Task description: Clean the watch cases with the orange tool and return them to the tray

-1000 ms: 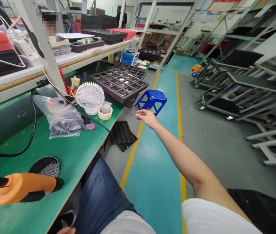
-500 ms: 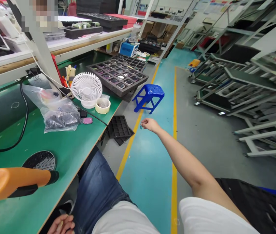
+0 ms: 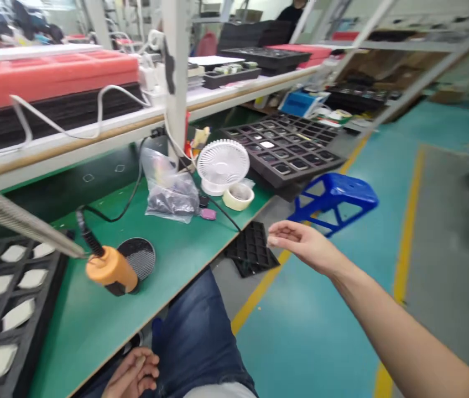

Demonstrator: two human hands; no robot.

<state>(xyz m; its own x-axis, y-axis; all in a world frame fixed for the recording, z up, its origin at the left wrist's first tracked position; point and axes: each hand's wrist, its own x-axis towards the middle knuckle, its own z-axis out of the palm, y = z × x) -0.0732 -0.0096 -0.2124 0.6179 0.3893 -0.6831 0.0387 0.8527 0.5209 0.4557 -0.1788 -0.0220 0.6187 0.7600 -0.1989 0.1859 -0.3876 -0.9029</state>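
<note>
My right hand (image 3: 301, 240) hovers over the aisle floor, just in front of a blue plastic stool (image 3: 348, 190). Its fingers are loosely curled with the thumb apart, and I see nothing between them. Low in the view, my left hand (image 3: 133, 373) hangs by my thigh at the bench edge, fingers half bent and apart, with nothing visible in it. An orange hot-air gun (image 3: 112, 271) stands on the green bench (image 3: 180, 240) beside a round black mesh-topped disc (image 3: 141, 254). Black grid trays (image 3: 255, 246) lie on the floor below the bench edge.
On the bench are a white fan (image 3: 224, 163), a tape roll (image 3: 238, 196), a plastic bag (image 3: 170, 193) and a pink piece (image 3: 208, 214). A black compartment tray (image 3: 47, 326) with pale squares sits left; another tray (image 3: 280, 177) overhangs the far end. A shelf post (image 3: 175, 72) rises behind.
My view has turned left, bringing the left tray into sight. My right hand is nearer the stool in view, and the small teal bit under its fingers no longer shows.
</note>
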